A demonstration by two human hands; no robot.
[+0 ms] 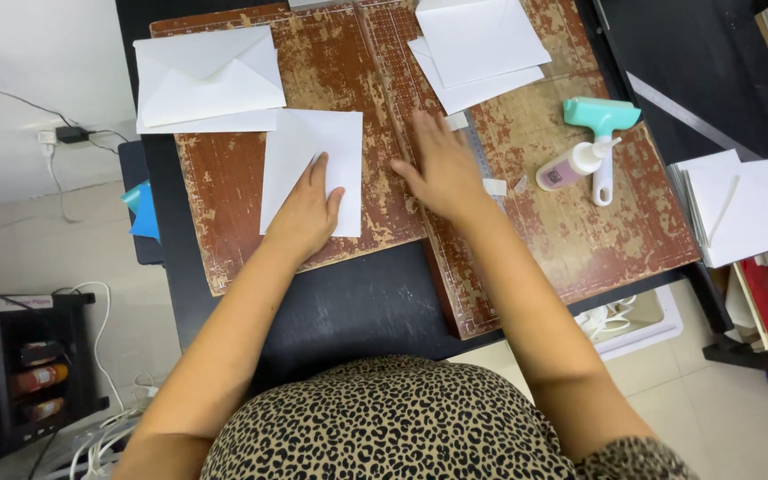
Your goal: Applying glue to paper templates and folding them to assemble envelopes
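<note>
Two hands flat on the mats, neither grip clenched on anything. Left hand (pixel 308 213) lies palm-down on a white sheet (pixel 313 169), fingers loosely spread, pressing it; nothing grasped. Sheet sits on the left brown mat (pixel 224 213), upright, just below an open envelope (pixel 206 78) whose flap edge touches its top left corner. Right hand (pixel 442 169) rests open, palm-down, on the right mat (pixel 580 231) near the seam between the mats, fingertips beside a small white scrap (pixel 457 120); grip released. Second scrap (pixel 494 187) just right of that hand. Paper stack (pixel 477 44) at top of right mat. Glue bottle (pixel 571 166) lies tilted against a teal roller (pixel 602 133), well right of the hand. More white sheets (pixel 740 209) stacked at the black worktop's (pixel 348 302) right edge.
</note>
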